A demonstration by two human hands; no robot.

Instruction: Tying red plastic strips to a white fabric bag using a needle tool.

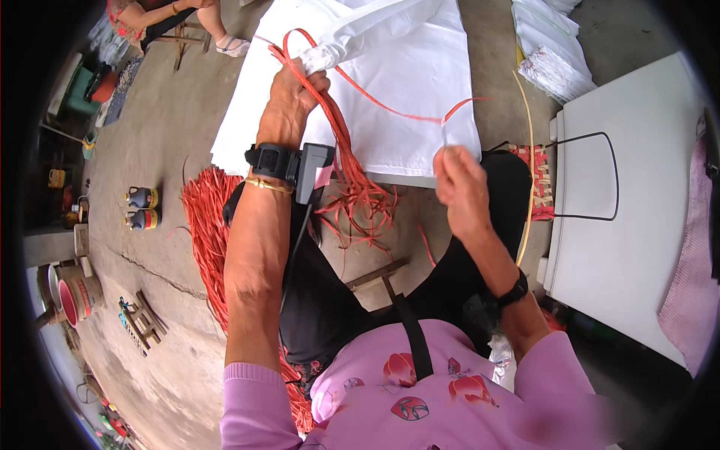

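Observation:
My left hand [294, 94] is closed around the gathered edge of white sack cloth [319, 58] and a bundle of red plastic strips [335, 124]. The loose strip ends hang below the table edge in a tangle. A single red strip [382, 106] runs from the left hand across to the right. My right hand [459, 184] grips a thin, pale, needle-like tool [445, 133] pointing away from me. The strip meets the tool's tip; whether it is threaded or hooked there is too small to tell. More white cloth [409, 67] lies flat beneath both hands.
A thick heap of red strips [206, 225] hangs beside my left leg. At right stands a large white cabinet [626, 195], next to a woven red seat [541, 180]. Two dark bottles [142, 198] and a small wooden stool [142, 322] are on the floor at left. Another person [161, 19] sits far left.

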